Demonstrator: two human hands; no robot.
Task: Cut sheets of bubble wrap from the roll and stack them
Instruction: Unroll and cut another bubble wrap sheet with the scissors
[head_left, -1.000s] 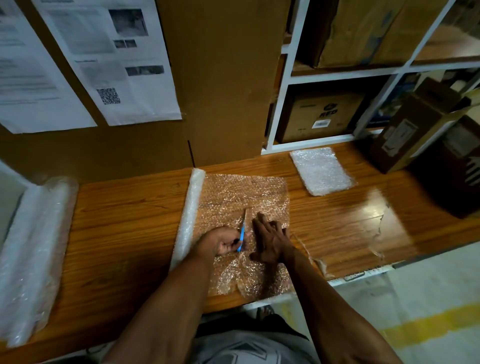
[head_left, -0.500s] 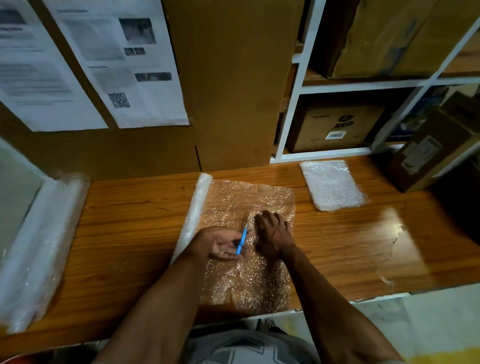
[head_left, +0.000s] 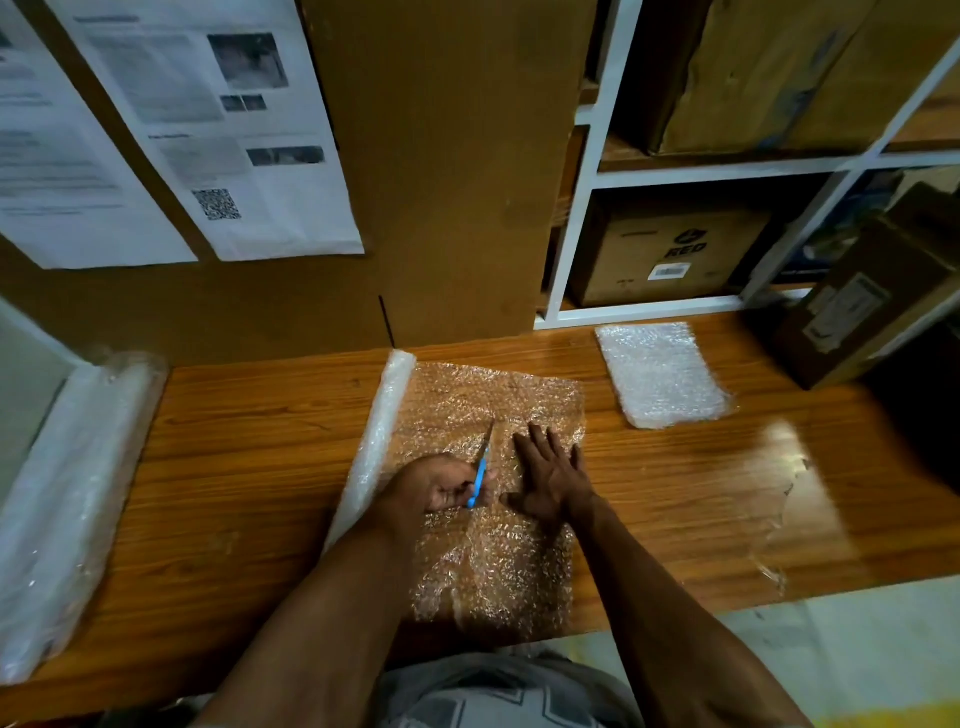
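left hand (head_left: 439, 486) clamped on blue-handled cutter (head_left: 480, 475), blade now further up the unrolled bubble wrap (head_left: 498, 410) than 1 s ago; right hand (head_left: 550, 475) flat, fingers spread, pinning it. cut roughly half done; stack (head_left: 662, 382) waits far right

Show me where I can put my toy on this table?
Bare wood lies between the big roll at the left edge and the small roll, and right of the right hand, below the cut stack. The middle's crowded: hands, cutter, spread bubble wrap.
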